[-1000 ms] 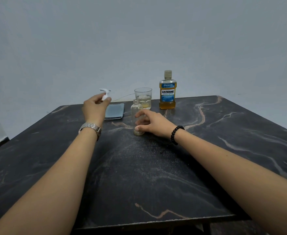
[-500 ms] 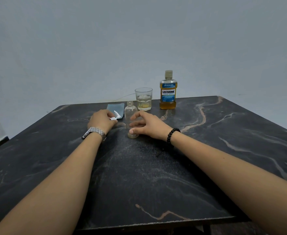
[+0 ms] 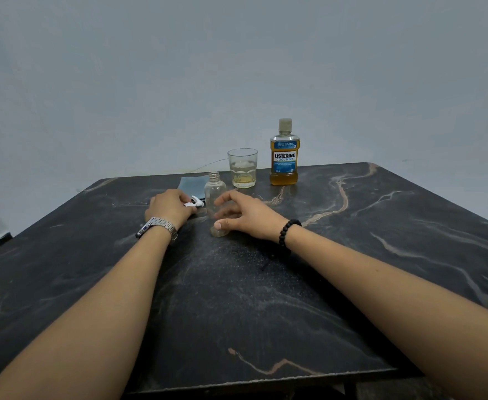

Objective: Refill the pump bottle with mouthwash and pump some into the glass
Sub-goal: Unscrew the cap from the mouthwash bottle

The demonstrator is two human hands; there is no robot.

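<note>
While the small clear pump bottle [image 3: 215,194] stands upright and uncapped near the middle of the dark marble-patterned table [image 3: 352,255], the right hand [image 3: 245,215] curls around its lower half from the right. The thumb lies across the near base of the bottle and the fingers wrap behind the glass-clear body, seen through it, so the hand is grasping the bottle. Its threaded neck rises bare above the hand.

Just to the left of the bottle, the left hand [image 3: 170,207] rests low on the table with its fingers bent around the white pump head [image 3: 196,202], which pokes out from under the fingertips toward the bottle. The pump head lies at table level, close beside the bottle but apart from its neck; whether the fingers press it firmly cannot be told, though they are curled about it.

Behind the pump head and touching distance from the bottle's far left side lies a folded grey-blue cloth [image 3: 192,183]. Farther back and to the right of the bottle stands the glass [image 3: 242,168], holding a shallow layer of yellowish liquid. Right of the glass, near the table's far edge, stands the capped mouthwash bottle [image 3: 284,154], amber liquid filling most of it, well apart from both hands.

A metal watch [image 3: 157,228] sits on the left wrist and a black bead bracelet [image 3: 287,234] on the right.
</note>
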